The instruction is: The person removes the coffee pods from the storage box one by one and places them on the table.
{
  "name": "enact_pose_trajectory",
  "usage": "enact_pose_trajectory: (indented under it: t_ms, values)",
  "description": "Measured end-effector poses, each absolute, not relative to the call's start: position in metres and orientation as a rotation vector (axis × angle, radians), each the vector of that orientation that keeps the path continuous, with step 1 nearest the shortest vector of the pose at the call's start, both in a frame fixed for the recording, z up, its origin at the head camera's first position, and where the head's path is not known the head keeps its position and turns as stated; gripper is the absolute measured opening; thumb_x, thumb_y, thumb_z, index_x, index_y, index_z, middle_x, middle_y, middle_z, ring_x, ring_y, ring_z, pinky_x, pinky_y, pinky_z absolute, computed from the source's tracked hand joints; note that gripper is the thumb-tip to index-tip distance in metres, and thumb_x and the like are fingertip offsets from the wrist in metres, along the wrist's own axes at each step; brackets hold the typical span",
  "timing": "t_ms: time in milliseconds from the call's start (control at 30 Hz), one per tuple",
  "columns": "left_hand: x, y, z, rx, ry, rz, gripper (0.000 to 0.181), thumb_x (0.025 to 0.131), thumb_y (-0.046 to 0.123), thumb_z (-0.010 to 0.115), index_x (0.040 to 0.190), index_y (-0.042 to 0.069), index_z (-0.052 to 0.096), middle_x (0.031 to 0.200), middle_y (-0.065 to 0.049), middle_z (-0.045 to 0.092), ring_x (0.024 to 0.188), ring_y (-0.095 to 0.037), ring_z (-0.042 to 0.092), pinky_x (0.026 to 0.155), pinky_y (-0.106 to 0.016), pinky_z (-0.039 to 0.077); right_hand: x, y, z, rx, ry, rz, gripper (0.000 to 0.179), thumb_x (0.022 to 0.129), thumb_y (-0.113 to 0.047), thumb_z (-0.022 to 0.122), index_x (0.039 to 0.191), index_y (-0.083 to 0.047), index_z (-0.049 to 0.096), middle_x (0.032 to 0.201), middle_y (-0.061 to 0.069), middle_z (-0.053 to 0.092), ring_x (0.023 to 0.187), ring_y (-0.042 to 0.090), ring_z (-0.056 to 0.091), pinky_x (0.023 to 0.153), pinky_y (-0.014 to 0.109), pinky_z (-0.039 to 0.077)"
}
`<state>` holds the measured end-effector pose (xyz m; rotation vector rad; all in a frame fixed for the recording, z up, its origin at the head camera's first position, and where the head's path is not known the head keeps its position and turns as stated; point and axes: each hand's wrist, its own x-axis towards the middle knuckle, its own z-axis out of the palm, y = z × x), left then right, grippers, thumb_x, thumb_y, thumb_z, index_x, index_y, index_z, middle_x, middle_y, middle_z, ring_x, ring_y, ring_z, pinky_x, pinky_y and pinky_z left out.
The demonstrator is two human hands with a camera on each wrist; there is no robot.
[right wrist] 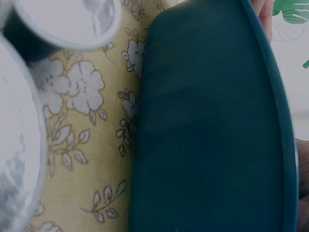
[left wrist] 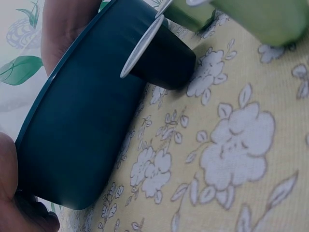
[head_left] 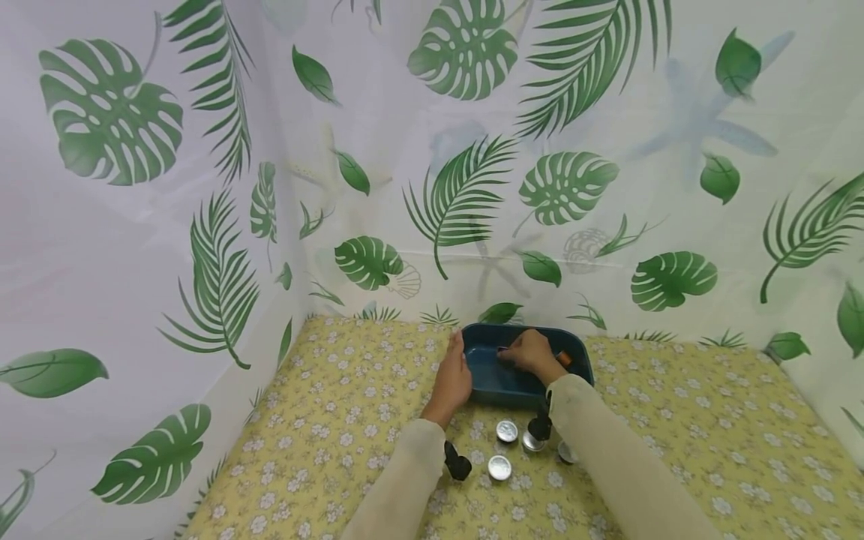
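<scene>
A dark blue rectangular basin stands on the cloth near the back wall. My left hand lies along its left end, fingers extended up to the rim. Over the inside of the basin, my right hand points its bent fingers down to the left and pinches a small dark capsule, mostly covered by the fingertips. An orange-brown piece lies in the basin, right of that hand. In front stand several foil-topped coffee capsules; the left wrist view shows a black one close to the basin wall.
Green capsules stand beside the black one. Yellow flowered cloth covers the table. White leaf-print sheeting hangs close behind the basin and along the left side. Both forearms reach over the cloth, the right one partly covering a capsule.
</scene>
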<state>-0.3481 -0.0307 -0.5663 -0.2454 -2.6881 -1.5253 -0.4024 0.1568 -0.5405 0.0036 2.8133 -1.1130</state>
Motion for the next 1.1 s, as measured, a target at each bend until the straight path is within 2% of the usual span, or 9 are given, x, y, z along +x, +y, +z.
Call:
enact_pose_trajectory:
  t_ms: [333, 733, 1000, 1100]
  values:
    - [-0.346, -0.029, -0.565, -0.248, -2.680, -1.562, 0.055, 0.113, 0.012, 0.027, 0.164, 0.014, 0.008, 0.169, -0.006, 0.005, 0.155, -0.022, 0.010, 0.122, -0.045, 0.021, -0.399, 0.163, -0.537, -0.078, 2.791, -1.161, 0.019, 0.085, -0.016, 0.083, 0.087, 0.001, 0.076, 0.075, 0.009, 0.071, 0.059, 0.014, 0.064, 0.056, 0.031, 0.057]
    - [-0.345, -0.030, -0.562, -0.234, -2.690, -1.574, 0.055, 0.113, 0.013, 0.027, 0.165, 0.015, 0.008, 0.170, -0.006, 0.005, 0.155, -0.023, 0.011, 0.122, -0.045, 0.021, -0.387, 0.178, -0.534, -0.193, 2.776, -1.278, 0.033, 0.088, -0.020, 0.081, 0.109, 0.002, 0.067, 0.095, 0.014, 0.070, 0.073, 0.019, 0.067, 0.063, 0.035, 0.057]
    - [-0.343, -0.031, -0.560, -0.220, -2.683, -1.601, 0.055, 0.113, 0.015, 0.026, 0.165, 0.018, 0.006, 0.170, -0.004, 0.004, 0.155, -0.022, 0.010, 0.123, -0.045, 0.021, -0.379, 0.180, -0.529, -0.317, 2.825, -1.307, 0.031, 0.088, -0.016, 0.081, 0.111, -0.002, 0.068, 0.102, 0.014, 0.072, 0.090, 0.027, 0.068, 0.072, 0.040, 0.056]
    - [-0.343, -0.031, -0.562, -0.218, -2.685, -1.597, 0.055, 0.113, 0.015, 0.026, 0.165, 0.018, 0.006, 0.170, -0.004, 0.004, 0.155, -0.021, 0.010, 0.123, -0.045, 0.021, -0.377, 0.181, -0.528, -0.380, 2.828, -1.339, 0.030, 0.087, -0.012, 0.082, 0.111, -0.001, 0.068, 0.102, 0.014, 0.072, 0.091, 0.028, 0.069, 0.074, 0.041, 0.057]
